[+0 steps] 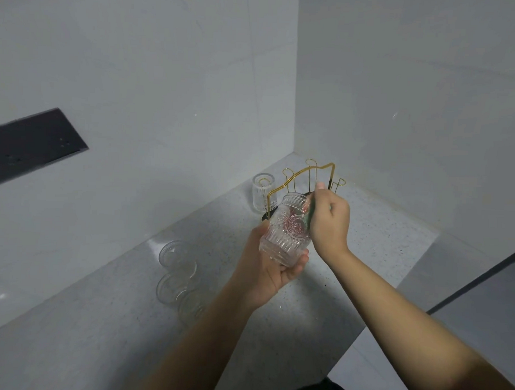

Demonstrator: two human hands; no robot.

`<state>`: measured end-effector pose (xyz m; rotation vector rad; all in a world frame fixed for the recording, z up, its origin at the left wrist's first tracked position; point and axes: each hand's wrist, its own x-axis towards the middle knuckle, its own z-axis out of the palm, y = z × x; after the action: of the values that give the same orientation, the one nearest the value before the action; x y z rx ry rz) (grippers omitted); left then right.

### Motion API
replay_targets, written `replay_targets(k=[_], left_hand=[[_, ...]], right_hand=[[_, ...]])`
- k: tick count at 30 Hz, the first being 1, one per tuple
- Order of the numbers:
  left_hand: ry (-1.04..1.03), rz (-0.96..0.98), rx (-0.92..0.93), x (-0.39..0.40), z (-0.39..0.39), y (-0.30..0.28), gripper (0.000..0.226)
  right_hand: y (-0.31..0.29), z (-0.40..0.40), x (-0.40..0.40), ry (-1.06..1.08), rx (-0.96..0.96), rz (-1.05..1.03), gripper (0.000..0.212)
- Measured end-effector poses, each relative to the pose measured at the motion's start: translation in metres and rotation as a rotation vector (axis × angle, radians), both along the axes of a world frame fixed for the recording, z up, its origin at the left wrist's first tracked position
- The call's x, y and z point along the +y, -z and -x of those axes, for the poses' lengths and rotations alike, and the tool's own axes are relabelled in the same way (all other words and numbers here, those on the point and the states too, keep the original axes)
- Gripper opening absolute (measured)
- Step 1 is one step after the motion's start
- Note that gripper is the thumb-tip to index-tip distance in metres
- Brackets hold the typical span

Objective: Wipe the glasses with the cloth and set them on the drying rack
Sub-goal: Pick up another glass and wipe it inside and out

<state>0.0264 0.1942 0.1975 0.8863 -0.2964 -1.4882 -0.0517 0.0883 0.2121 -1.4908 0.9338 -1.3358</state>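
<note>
The left hand (270, 265) cups the base of a ribbed glass (287, 228), fingers wrapped around its lower part, holding it tilted above the counter (114, 321) with the mouth pointing up and away. The right hand (330, 219) is closed at the glass's rim, pinching a thin greenish cloth (310, 209) against the rim; only a sliver of the cloth shows, so how far it reaches inside the glass cannot be told. Just behind the hands, in the far corner, stands the rack (309, 174), gold wire with looped pegs on a dark base. One glass (263, 195) sits upside down over the rack's left peg. Three more glasses (177, 279) stand together on the counter, left of the left forearm. A dark panel (30, 144) is set in the left wall.
</note>
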Motion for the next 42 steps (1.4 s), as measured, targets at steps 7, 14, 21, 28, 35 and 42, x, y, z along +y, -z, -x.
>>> replay_targets(k=[7, 14, 21, 28, 35, 42], left_hand=[[-0.196, -0.027, -0.622, -0.007, 0.005, 0.003, 0.05], [-0.02, -0.029, -0.148, -0.007, 0.0, -0.003, 0.058], [-0.091, -0.012, -0.279, -0.008, -0.003, -0.004, 0.039], [-0.099, 0.033, -0.55, -0.007, 0.001, 0.001, 0.077], [-0.002, -0.018, 0.146, -0.006, -0.008, -0.003, 0.061], [-0.258, -0.037, -0.599, -0.018, 0.007, 0.012, 0.068]], right_hand=[[0.002, -0.006, -0.008, 0.068, 0.086, -0.016, 0.062], [-0.002, -0.005, -0.01, 0.062, -0.026, -0.001, 0.053], [-0.001, -0.005, -0.011, 0.053, 0.018, 0.036, 0.055], [-0.001, -0.007, -0.013, 0.073, 0.067, 0.067, 0.056], [-0.002, -0.007, -0.014, 0.0, 0.041, 0.092, 0.056], [0.0, -0.008, -0.023, 0.069, 0.107, 0.067, 0.056]])
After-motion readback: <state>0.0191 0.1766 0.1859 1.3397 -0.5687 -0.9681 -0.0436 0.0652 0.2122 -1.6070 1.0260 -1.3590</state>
